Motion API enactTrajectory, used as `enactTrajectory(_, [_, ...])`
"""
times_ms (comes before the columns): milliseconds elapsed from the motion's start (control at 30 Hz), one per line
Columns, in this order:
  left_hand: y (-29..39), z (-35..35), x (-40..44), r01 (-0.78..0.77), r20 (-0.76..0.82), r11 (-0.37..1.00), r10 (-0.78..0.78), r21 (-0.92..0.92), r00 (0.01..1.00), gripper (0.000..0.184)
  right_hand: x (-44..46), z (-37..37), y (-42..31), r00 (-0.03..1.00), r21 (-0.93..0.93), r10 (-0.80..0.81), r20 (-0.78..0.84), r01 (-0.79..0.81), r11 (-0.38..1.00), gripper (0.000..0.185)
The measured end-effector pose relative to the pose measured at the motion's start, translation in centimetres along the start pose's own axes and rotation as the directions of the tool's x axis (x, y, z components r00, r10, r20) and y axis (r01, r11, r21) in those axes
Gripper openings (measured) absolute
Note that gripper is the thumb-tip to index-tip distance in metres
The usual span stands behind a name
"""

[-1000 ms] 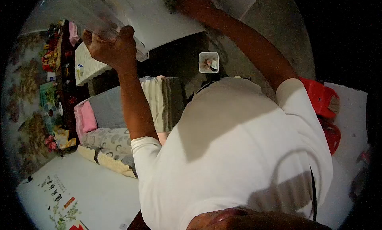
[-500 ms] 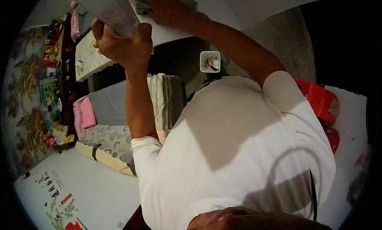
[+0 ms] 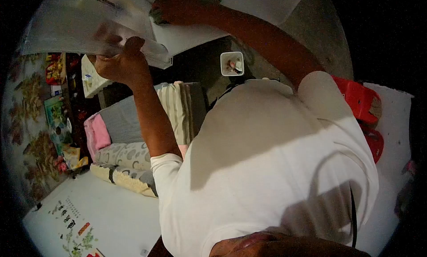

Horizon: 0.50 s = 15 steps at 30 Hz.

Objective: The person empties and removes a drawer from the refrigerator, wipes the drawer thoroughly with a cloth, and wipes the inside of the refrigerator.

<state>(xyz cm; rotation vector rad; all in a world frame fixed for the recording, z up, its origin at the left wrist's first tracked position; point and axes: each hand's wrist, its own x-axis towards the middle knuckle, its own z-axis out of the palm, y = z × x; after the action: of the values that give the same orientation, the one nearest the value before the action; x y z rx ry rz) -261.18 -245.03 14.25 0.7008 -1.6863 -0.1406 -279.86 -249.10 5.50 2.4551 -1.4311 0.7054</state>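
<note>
My left hand (image 3: 119, 66) is closed round the lower edge of a pale, see-through panel (image 3: 66, 34), its thumb on the near side and the other fingers blurred behind it. A small dark label shows near the panel's top; its full shape is cut off by the view. To the right, my right hand (image 3: 178, 10) presses a grey-green cloth (image 3: 160, 18) against a white surface (image 3: 191, 37). Part of the cloth sticks out above my wrist.
A white square bin (image 3: 232, 64) with scraps in it stands on the floor below my right forearm. Red plastic stools (image 3: 356, 97) are at my right. Leftward are a grey sofa (image 3: 120, 119) with cushions, a covered table (image 3: 91, 81) and a cluttered dark shelf (image 3: 73, 106).
The see-through panel has swung down and to the left, showing more of its face. My left hand has moved left and slightly down with it. My right hand has shifted a little with the cloth.
</note>
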Motion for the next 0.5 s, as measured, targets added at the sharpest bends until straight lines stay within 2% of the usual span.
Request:
enactTrajectory(33, [-0.3,-0.1,-0.2,0.057,0.002,0.998,-0.057,-0.029,0.998,0.025,-0.6,0.3,0.2,1.000,0.003,-0.001,0.003,0.001,1.000,0.022])
enactTrajectory(67, [-0.5,0.0,-0.3,0.114,0.003,0.992,-0.114,-0.059,0.993,0.025,-1.5,0.1,0.4,0.983,0.204,0.096,0.157,-0.127,0.971,0.027])
enactTrajectory(133, [-0.8,0.0,-0.4,0.119,-0.013,0.989,-0.120,-0.094,0.993,0.025,-3.9,-0.3,0.2,0.932,0.370,0.146,0.332,-0.271,0.889,0.032])
enactTrajectory(200, [-1.1,-0.2,-0.6,0.121,-0.028,0.985,-0.125,-0.124,0.992,0.025,-7.0,-2.9,-3.0,0.982,0.312,0.122,0.146,-0.162,0.936,0.030])
enactTrajectory(267, [-1.6,-0.8,-0.6,0.191,-0.003,0.975,-0.192,-0.110,0.981,0.025,-8.7,-4.2,-3.8,0.927,0.210,0.221,0.304,-0.291,0.933,0.036])
enactTrajectory(300, [-1.8,-1.0,-0.7,0.196,-0.011,0.975,-0.198,-0.105,0.980,0.025,-10.3,-3.9,-3.0,0.927,0.212,0.211,0.309,-0.283,0.935,0.036])
enactTrajectory(367, [-2.4,-1.4,-0.3,-0.020,-0.049,0.997,0.024,0.073,0.999,0.026,-13.5,-2.8,-1.6,0.980,0.150,0.180,0.081,-0.191,0.970,0.041])
enactTrajectory(400, [-2.8,-1.6,-0.3,-0.013,-0.052,0.998,0.016,0.066,0.999,0.026,-14.6,-2.2,-1.4,0.979,0.143,0.182,0.088,-0.193,0.971,0.041])
enactTrajectory(467, [-3.9,-2.1,-0.3,-0.044,-0.023,0.965,0.052,0.258,0.998,0.028,-16.1,-1.8,-1.4,0.916,-0.092,0.390,0.090,-0.383,0.919,0.043])
enactTrajectory(500, [-4.3,-2.4,-0.2,-0.037,-0.032,0.967,0.047,0.250,0.998,0.028,-16.7,-1.4,-1.6,0.917,-0.104,0.388,0.093,-0.379,0.919,0.043])
